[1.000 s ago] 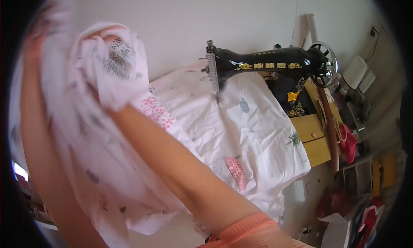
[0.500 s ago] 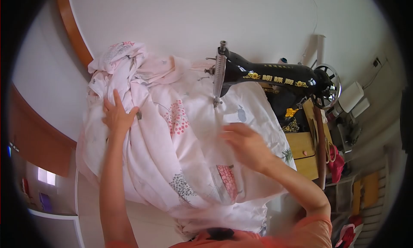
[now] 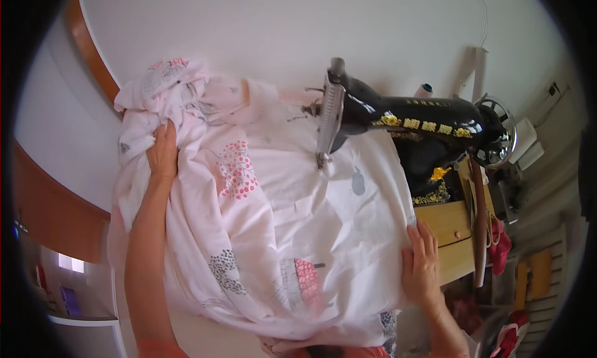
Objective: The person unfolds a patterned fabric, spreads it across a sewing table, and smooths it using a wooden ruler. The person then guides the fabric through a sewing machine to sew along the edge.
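A large pale pink-white printed cloth (image 3: 286, 196), with tree and bird patterns, is spread across the sewing table and bunched in thick folds on the left. My left hand (image 3: 164, 151) grips those folds, its fingertips partly sunk in the fabric. At the cloth's right edge, beside the wooden tabletop, my right hand (image 3: 423, 268) rests flat with its fingers stretched out. A black sewing machine (image 3: 410, 112) with gold flower decoration stands behind the cloth. Its needle area (image 3: 322, 160) is over the fabric; whether the needle is in it I cannot tell.
The machine's handwheel (image 3: 497, 133) is at the right end, near a thread spool (image 3: 424, 91). Yellow wooden tabletop (image 3: 444, 224) shows on the right, with a red bag (image 3: 499, 249) hanging past it. A white wall (image 3: 249, 35) rises directly behind.
My right hand has moved from near the needle down and right to the cloth's edge. My left hand has closed on the folds. The cloth's right part lies flatter, and the view has shifted.
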`<action>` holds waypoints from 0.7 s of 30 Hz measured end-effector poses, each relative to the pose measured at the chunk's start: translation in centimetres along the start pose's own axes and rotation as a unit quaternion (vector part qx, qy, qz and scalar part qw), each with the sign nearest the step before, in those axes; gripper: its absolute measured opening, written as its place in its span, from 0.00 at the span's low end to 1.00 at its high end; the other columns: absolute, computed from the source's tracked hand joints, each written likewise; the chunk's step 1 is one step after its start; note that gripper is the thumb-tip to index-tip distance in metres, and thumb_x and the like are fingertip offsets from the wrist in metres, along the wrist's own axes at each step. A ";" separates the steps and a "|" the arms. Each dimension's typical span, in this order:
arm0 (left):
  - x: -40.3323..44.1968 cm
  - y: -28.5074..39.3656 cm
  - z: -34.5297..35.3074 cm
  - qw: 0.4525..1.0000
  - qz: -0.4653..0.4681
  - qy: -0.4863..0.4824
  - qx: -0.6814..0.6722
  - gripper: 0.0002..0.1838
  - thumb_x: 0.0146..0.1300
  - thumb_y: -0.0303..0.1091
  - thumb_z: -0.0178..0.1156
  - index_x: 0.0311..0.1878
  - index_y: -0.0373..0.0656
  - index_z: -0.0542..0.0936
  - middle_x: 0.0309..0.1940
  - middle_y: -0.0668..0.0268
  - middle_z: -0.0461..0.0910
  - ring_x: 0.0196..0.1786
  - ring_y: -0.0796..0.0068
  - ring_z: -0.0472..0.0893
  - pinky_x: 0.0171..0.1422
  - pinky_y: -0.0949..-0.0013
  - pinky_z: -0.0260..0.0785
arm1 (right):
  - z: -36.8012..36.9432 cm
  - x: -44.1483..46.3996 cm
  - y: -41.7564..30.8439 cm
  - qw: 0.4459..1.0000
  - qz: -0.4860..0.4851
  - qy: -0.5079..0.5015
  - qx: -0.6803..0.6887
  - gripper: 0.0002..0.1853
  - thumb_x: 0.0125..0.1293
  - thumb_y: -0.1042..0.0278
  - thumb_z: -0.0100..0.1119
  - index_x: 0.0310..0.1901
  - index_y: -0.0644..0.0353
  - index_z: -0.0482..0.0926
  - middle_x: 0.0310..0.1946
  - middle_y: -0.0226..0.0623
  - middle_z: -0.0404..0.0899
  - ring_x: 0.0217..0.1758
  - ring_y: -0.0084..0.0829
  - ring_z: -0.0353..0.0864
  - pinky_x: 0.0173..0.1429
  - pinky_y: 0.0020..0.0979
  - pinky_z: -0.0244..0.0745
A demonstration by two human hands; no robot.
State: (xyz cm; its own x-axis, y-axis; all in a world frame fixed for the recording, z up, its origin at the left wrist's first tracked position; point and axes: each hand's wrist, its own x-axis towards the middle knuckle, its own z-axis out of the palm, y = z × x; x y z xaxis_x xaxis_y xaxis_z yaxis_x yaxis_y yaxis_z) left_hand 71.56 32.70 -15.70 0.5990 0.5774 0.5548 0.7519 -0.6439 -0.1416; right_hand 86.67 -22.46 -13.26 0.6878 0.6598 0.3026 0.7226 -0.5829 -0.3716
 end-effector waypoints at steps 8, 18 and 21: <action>2.7 -2.9 2.9 0.978 0.176 0.108 -0.030 0.32 0.45 0.18 0.58 0.59 0.42 0.69 0.56 0.57 0.70 0.56 0.53 0.73 0.56 0.59 0.69 | -0.2 -2.4 -2.5 0.999 0.007 -0.021 0.030 0.24 0.57 0.79 0.56 0.57 0.67 0.69 0.60 0.62 0.62 0.63 0.61 0.61 0.66 0.53 0.59; -0.1 0.9 -2.0 0.967 0.045 0.222 -0.118 0.31 0.47 0.18 0.56 0.59 0.45 0.74 0.46 0.58 0.75 0.49 0.56 0.77 0.47 0.60 0.73 | 8.4 27.9 1.4 0.971 -0.110 0.061 0.202 0.08 0.57 0.74 0.57 0.37 0.67 0.74 0.26 0.49 0.75 0.33 0.49 0.76 0.40 0.41 0.71; -0.3 1.4 -2.5 0.958 0.023 0.254 -0.133 0.32 0.46 0.17 0.56 0.60 0.46 0.74 0.42 0.57 0.76 0.46 0.55 0.78 0.47 0.60 0.72 | 11.2 31.5 1.4 0.993 -0.053 0.019 0.101 0.07 0.58 0.74 0.57 0.37 0.67 0.74 0.26 0.49 0.75 0.33 0.49 0.76 0.40 0.42 0.71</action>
State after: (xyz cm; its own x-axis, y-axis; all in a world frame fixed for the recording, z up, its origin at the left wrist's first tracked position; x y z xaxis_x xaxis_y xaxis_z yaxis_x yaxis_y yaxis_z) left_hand 71.76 30.38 -14.00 0.3687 0.2704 0.8893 0.5911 -0.8066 0.0001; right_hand 108.58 2.86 -14.06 0.6139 0.6915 0.3808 0.7648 -0.4014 -0.5040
